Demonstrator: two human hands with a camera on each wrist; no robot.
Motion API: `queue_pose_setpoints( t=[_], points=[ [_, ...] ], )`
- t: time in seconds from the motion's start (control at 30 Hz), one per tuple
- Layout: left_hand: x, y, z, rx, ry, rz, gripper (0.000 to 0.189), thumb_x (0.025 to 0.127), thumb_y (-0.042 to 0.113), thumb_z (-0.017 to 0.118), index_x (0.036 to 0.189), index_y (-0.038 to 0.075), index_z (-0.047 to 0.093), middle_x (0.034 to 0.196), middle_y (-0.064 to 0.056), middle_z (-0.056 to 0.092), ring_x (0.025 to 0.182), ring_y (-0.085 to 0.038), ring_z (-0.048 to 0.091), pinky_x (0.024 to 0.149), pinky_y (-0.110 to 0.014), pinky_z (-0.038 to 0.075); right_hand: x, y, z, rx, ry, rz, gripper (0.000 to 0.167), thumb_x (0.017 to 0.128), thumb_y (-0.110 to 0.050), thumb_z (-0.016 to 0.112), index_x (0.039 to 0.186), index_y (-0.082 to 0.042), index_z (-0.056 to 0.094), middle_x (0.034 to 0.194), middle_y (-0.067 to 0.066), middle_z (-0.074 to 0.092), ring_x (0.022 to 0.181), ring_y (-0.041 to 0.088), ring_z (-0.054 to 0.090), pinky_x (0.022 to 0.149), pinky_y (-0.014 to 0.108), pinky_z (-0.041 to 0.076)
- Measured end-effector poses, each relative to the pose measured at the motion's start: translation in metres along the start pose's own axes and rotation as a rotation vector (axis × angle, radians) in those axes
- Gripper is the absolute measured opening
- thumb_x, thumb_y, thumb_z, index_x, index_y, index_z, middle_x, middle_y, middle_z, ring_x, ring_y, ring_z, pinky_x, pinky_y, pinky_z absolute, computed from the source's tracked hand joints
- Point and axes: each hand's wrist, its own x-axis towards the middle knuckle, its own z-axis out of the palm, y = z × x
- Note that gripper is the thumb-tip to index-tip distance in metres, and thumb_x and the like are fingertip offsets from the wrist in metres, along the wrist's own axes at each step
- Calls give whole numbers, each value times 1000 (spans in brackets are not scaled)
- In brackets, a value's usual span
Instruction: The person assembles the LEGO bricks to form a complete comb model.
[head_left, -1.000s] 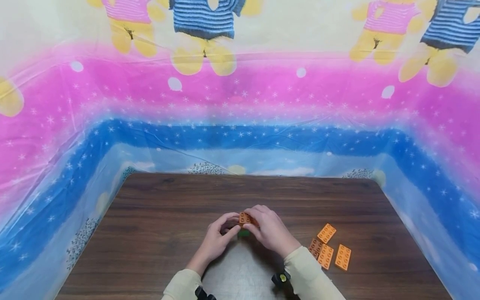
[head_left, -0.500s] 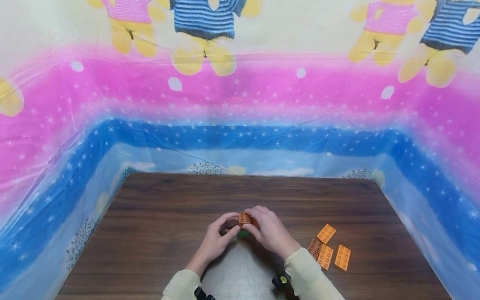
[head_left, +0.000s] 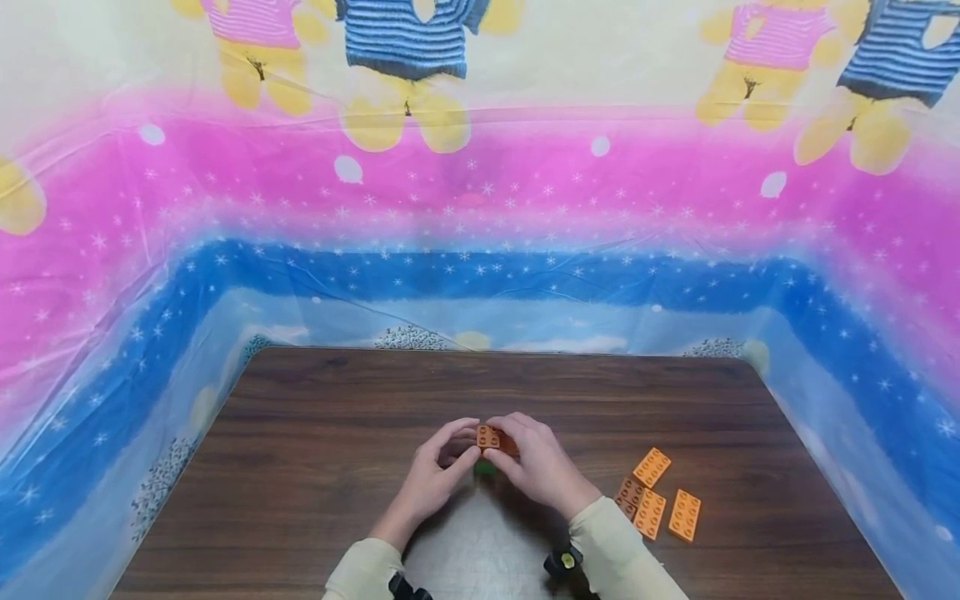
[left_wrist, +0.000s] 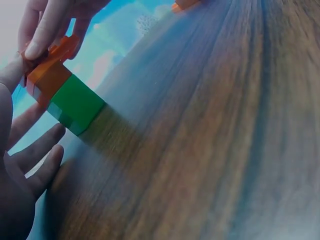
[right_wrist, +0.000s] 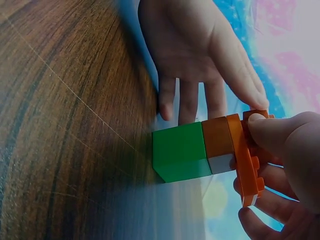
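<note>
Left hand (head_left: 437,471): thumb and forefinger bowed toward each other, the gap between them about filled by the left edge of the upper orange brick (head_left: 488,436), which they appear to pinch; remaining fingers spread and fairly straight, behind the green block (right_wrist: 180,152); contact with it cannot be told.

Right hand (head_left: 540,462): thumb and forefinger close together, gripping the same brick from the right; right thumb (right_wrist: 282,132) just beside the left thumb (right_wrist: 240,80); other fingers loosely bent around the overhang.

Stack, between and below the fingertips: green block lowest, down at the table (head_left: 337,400); lower orange block (right_wrist: 217,137) upon it; orange plate (right_wrist: 243,165) next, jutting out under the right fingers; upper orange brick topmost, at the left end of the plate, directly under both thumbs; whether its studs are fully seated cannot be told.

Loose stock, well to the right of the right fingers, near the right sleeve (head_left: 622,546): three light orange bricks (head_left: 685,516); one darker brick (head_left: 628,495) among them.

Handling note, by judgement: step in hand seems to be fitting the upper brick; best squared by feel between both thumbs, then pressed straight down over the green block; weight on the overhang, under the right fingers, could tip the narrow stack; the left fingers, being nearest the base, serve best as a steady.
</note>
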Motion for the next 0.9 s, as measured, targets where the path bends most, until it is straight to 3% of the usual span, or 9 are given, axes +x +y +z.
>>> queue_pose_setpoints(
  t=[0.23,0.47,0.9],
  points=[
    [2,2,2,21,16,30,34,105,18,66,139,22,63,127,-6,71,114,-26,70,87,-34,56,-1,2,2,28,18,5,36,98,-23,77,131,-12,68,116,1,72,95,9,66,77,29,57],
    [2,4,3,23,28,20,32,105,19,67,137,21,65,126,-4,72,113,-27,71,87,-36,57,-4,2,2,98,22,40,30,102,-20,72,130,-9,66,115,2,73,94,8,68,78,31,58],
    [1,2,4,10,27,25,32,105,18,66,137,21,65,126,-5,72,114,-28,71,92,-37,57,-6,3,2,131,22,66,29,102,-19,72,130,-11,67,114,1,74,91,7,67,75,29,56]
  ],
)
